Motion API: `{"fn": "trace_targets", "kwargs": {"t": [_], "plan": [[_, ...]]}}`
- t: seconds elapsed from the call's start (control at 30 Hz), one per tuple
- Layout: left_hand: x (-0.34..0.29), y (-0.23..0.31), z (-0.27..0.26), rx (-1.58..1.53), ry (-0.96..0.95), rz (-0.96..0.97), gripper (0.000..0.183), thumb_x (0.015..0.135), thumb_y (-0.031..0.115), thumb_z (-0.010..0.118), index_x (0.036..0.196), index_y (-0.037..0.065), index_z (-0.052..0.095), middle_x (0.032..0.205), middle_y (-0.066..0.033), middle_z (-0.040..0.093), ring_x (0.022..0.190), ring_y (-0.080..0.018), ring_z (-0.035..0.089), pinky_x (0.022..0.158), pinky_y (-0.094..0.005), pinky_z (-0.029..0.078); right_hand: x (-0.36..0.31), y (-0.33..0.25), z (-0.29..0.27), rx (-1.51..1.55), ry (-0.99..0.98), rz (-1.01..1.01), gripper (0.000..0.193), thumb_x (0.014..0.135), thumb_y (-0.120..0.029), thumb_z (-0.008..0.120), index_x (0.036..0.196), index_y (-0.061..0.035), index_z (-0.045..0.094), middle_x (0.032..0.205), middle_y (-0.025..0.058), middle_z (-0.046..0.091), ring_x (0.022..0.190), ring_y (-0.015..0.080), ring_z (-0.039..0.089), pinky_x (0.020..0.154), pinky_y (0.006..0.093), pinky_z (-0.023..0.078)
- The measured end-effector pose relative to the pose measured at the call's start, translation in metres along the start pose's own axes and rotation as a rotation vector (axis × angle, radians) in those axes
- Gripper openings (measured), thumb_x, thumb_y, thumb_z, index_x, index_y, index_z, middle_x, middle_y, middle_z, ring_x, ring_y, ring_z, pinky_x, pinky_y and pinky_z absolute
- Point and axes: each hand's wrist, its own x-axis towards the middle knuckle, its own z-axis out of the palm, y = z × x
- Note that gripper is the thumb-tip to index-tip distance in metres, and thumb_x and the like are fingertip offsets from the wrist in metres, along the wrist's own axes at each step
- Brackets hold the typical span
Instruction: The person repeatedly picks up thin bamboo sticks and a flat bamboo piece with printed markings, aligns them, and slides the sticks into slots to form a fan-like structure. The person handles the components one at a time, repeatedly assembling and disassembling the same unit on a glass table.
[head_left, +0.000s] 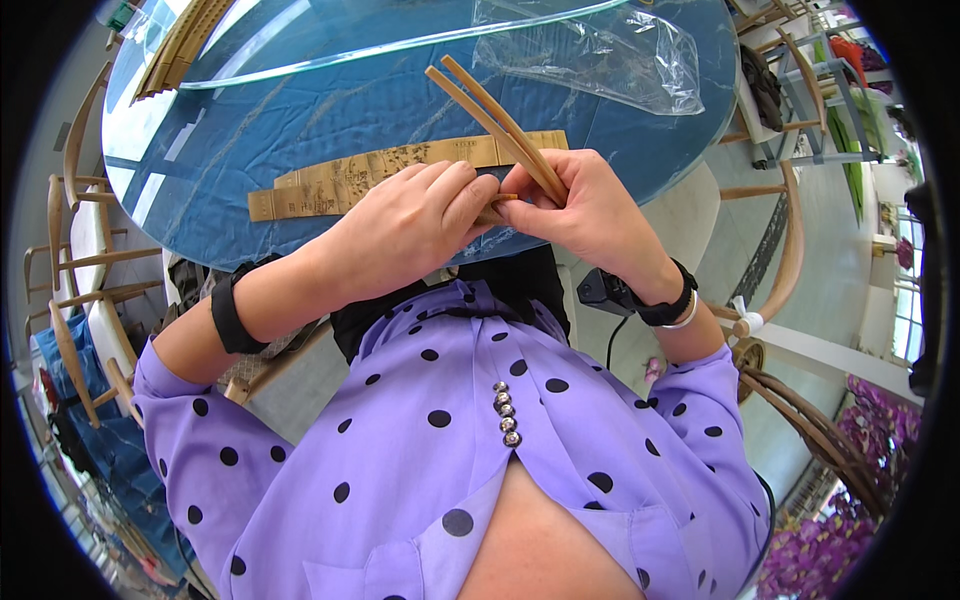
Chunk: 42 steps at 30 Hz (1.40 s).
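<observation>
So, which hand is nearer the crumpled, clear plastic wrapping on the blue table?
Right: the right hand is below the wrapping in the picture; the left hand is farther, lower left.

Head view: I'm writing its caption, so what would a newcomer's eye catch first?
Probably the black-dotted purple shirt, filling the lower middle. Above, the left hand and right hand sit close together, the right holding two wooden sticks. Beyond lie brown strips on a blue tabletop.

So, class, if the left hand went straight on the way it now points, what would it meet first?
Most likely the right hand, which holds slim wooden sticks; the hands look nearly or already touching, though depth there is unclear.
</observation>
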Motion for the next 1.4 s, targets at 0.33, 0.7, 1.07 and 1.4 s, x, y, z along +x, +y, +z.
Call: {"fn": "trace_targets", "kwargs": {"t": [0.33,0.7,1.07,1.4], "plan": [[-0.003,-0.006,-0.012,0.053,-0.014,-0.041,0.045,0.088,0.021,0.073,0.12,-0.003,0.052,0.106,-0.0145,0.058,0.098,-0.0312,0.063,0.086,-0.0398,0.054,-0.025,0.0,-0.028,-0.358,0.24,-0.377,0.031,0.095,-0.032,0.071,0.093,-0.0012,0.069,0.069,0.0039,0.057,0.054,0.0142,0.049,0.05,0.0296,0.038],[-0.002,-0.008,-0.013,-0.053,-0.066,-0.094,0.044,0.091,0.015,0.071,0.126,-0.001,0.051,0.108,-0.0151,0.058,0.092,-0.0326,0.063,0.081,-0.0411,0.053,-0.051,-0.001,-0.044,-1.336,0.513,-0.827,0.034,0.081,-0.035,0.08,0.092,-0.0045,0.069,0.069,0.0031,0.054,0.056,0.0185,0.054,0.046,0.0304,0.04],[-0.002,-0.004,-0.012,-0.018,-0.117,-0.13,0.053,0.089,0.023,0.073,0.128,-0.004,0.05,0.115,-0.0161,0.058,0.104,-0.0336,0.062,0.091,-0.0419,0.052,-0.044,0.004,-0.033,-1.221,0.4,-0.697,0.033,0.084,-0.037,0.078,0.086,-0.0053,0.068,0.066,0.0033,0.052,0.054,0.0206,0.055,0.046,0.0324,0.042],[-0.037,0.044,-0.021,-0.744,0.329,-0.845,0.032,0.102,0.023,0.062,0.12,-0.003,0.065,0.097,-0.0074,0.064,0.086,-0.0137,0.061,0.079,-0.0261,0.05,-0.031,0.015,-0.006,-0.914,0.555,-0.549,0.027,0.086,-0.031,0.077,0.088,-0.0047,0.071,0.064,0.0053,0.053,0.053,0.022,0.053,0.046,0.0342,0.04]]}}
